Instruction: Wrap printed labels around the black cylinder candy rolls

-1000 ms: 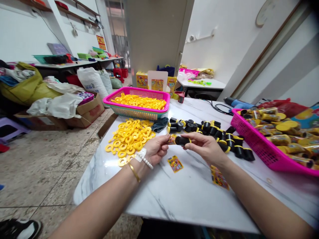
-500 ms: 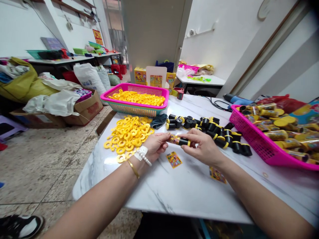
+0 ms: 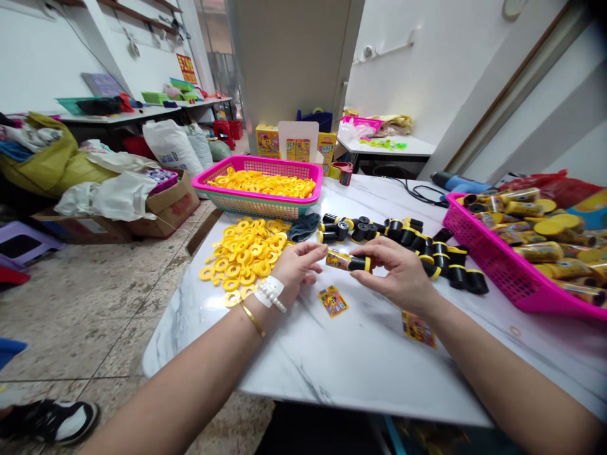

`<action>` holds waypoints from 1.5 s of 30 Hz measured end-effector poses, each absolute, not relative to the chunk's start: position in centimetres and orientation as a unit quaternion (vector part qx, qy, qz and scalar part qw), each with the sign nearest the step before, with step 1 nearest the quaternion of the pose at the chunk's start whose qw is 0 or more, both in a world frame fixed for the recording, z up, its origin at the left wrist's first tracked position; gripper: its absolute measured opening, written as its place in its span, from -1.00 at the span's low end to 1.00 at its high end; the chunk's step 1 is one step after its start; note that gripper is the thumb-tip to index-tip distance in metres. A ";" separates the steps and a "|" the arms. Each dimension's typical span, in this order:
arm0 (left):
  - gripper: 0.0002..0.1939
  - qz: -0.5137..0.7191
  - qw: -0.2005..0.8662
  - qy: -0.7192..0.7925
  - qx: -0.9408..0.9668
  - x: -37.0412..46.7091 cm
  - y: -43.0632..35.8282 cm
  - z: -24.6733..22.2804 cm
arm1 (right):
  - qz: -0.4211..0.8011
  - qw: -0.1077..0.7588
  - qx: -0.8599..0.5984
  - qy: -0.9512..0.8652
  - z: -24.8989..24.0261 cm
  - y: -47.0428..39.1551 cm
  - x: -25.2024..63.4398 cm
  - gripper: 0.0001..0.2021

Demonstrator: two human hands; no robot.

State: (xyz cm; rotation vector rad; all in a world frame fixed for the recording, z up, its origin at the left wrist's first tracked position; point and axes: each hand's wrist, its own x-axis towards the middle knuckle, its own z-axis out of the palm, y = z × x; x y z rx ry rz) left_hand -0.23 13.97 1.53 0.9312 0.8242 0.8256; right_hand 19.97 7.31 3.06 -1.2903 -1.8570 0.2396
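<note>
A small black tube [image 3: 337,260] with a yellow end and a colourful printed wrap lies level between my hands above the white table. My right hand [image 3: 396,268] grips its black right end between thumb and fingers. My left hand [image 3: 296,272] has thumb and forefinger pinched together right at the tube's left end; whether they touch it or hold something small is unclear, and the other fingers are loosely curled. On the table below lies a printed label [image 3: 333,301]. Another printed label [image 3: 418,329] is partly covered by my right forearm.
Yellow rings [image 3: 246,253] are heaped at left, before a pink basket [image 3: 313,177] of more yellow pieces. Black tubes [image 3: 412,237] with yellow ends stand and lie behind my right hand. A pink basket [image 3: 502,268] of wrapped tubes is at right. A dark cloth [image 3: 304,227] lies mid-table.
The tube has shifted slightly right with my right hand, and more of its printed wrap shows beside my left fingertips. The view has turned a little.
</note>
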 end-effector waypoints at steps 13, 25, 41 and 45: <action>-0.58 0.255 0.766 0.294 0.511 -0.5 14.1 1.5 | 0.145 0.467 -0.472 -0.733 1.8 6.8 19.1 -0.65; -0.58 0.300 0.702 0.285 0.579 -0.3 14.5 0.8 | 0.475 0.462 -0.424 -0.618 1.2 8.2 19.6 -0.65; -0.51 0.267 0.816 0.294 0.420 0.5 13.6 0.0 | 0.467 0.521 -0.486 -0.524 1.3 8.1 19.7 -0.68; -0.54 0.250 0.817 0.288 0.433 0.2 13.7 0.3 | 0.333 0.513 -0.496 -0.616 1.2 7.7 19.7 -0.73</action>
